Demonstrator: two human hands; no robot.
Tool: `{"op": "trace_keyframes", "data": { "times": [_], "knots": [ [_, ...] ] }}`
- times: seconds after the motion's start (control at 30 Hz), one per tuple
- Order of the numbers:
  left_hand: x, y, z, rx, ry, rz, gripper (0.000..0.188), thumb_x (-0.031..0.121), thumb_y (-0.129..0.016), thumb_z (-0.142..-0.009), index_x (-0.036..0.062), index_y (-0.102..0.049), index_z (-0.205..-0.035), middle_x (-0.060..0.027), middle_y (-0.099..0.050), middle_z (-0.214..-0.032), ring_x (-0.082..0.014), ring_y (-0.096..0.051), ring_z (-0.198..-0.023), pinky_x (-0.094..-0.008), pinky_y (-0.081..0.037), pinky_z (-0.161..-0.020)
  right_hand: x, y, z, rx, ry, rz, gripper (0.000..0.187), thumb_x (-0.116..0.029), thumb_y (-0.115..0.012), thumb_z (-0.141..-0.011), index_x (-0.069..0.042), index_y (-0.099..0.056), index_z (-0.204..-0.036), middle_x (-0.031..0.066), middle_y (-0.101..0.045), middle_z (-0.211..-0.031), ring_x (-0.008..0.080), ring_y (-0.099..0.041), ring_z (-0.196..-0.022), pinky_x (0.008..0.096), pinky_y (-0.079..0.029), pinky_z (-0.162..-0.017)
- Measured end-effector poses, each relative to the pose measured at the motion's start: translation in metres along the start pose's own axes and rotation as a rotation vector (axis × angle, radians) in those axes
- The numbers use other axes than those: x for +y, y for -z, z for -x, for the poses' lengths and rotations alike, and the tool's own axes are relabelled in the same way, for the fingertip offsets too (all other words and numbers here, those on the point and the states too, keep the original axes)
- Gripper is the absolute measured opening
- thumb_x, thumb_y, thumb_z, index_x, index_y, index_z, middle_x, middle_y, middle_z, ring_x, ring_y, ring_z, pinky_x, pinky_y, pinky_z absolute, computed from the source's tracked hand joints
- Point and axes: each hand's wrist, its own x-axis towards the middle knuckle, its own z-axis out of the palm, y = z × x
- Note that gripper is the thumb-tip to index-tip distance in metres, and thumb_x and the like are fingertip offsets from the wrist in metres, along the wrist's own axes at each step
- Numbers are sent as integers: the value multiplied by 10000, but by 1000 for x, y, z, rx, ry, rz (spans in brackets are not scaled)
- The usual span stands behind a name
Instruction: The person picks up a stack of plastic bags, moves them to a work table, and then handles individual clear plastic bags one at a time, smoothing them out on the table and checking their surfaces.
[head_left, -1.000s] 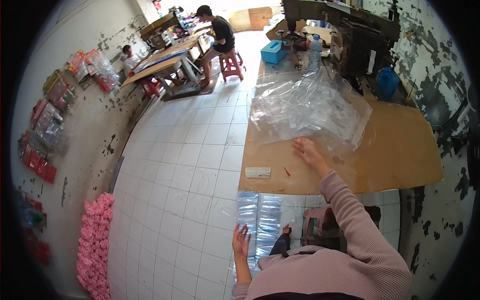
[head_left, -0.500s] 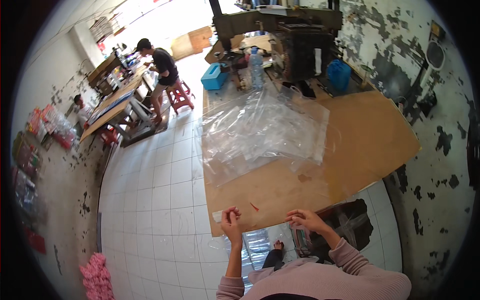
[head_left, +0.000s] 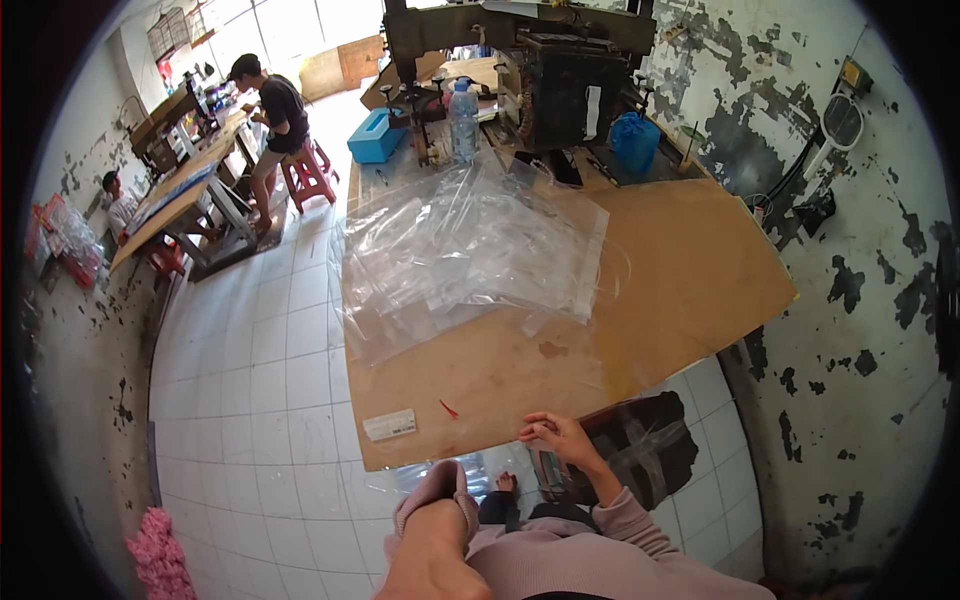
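Head view: right hand (head_left: 550, 432) loosely curled, clear plastic sheets (head_left: 480, 250) piled on the bench (head_left: 690, 270) at 12 o'clock.

A pause between handlings is suggested; for the pile to be worked, a forward reach would be needed. Nothing is gripped by the right hand at 5 o'clock. The left hand is cut off beneath the left forearm (head_left: 437, 545) at 6 o'clock, so its grip cannot be told. Individual sheets are blurred by glare.

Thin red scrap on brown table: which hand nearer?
Right: right hand is right of the scrap, near the front of the table; left hand is raised near the camera, farther back.
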Motion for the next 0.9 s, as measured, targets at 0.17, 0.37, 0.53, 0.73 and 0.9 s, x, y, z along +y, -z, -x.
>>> {"op": "trace_keyframes", "data": {
  "times": [0.17, 0.37, 0.53, 0.73, 0.9],
  "knots": [
    [-13, -16, -5, 48, -97, -84, 432, 325, -439, -833, 197, -424, -1245, 59, -424, -515, -32, -404, -373, -184, -263, -323, 10, 7, 6, 6, 3, -10, 242, -98, -449, -866, 29, -490, -1068, 110, -595, -936, 156, -580, -858, 262, -439, -784],
    [-26, -34, -17, 84, -29, 120, 376, 272, -431, -852, 170, -445, -1213, 41, -417, -504, -43, -373, -354, -188, -232, -321, 15, 25, 27, 0, 1, 152, 230, -99, -458, -859, 11, -515, -1053, 78, -603, -927, 129, -569, -847, 241, -437, -763],
    [-39, -47, -20, 149, -1, 266, 332, 227, -424, -867, 147, -462, -1187, 27, -412, -495, -53, -348, -339, -192, -207, -320, 25, 47, 52, 63, -55, 213, 208, -93, -472, -848, 5, -540, -1018, 70, -608, -904, 123, -569, -835, 233, -442, -735],
    [-50, -62, -23, 175, 26, 275, 285, 184, -416, -877, 130, -498, -1144, 19, -407, -490, -57, -332, -329, -194, -196, -316, 37, 59, 72, 86, -70, 148, 202, -110, -477, -848, -13, -543, -1012, 70, -611, -879, 120, -570, -821, 234, -440, -695],
    [-57, -77, -25, 196, 81, 254, 260, 157, -410, -877, 126, -542, -1099, 20, -406, -489, -55, -330, -327, -193, -202, -312, 41, 70, 87, 123, -52, 172, 214, -122, -484, -847, -17, -542, -1024, 70, -613, -882, 119, -575, -805, 229, -437, -689]
  ]
}}
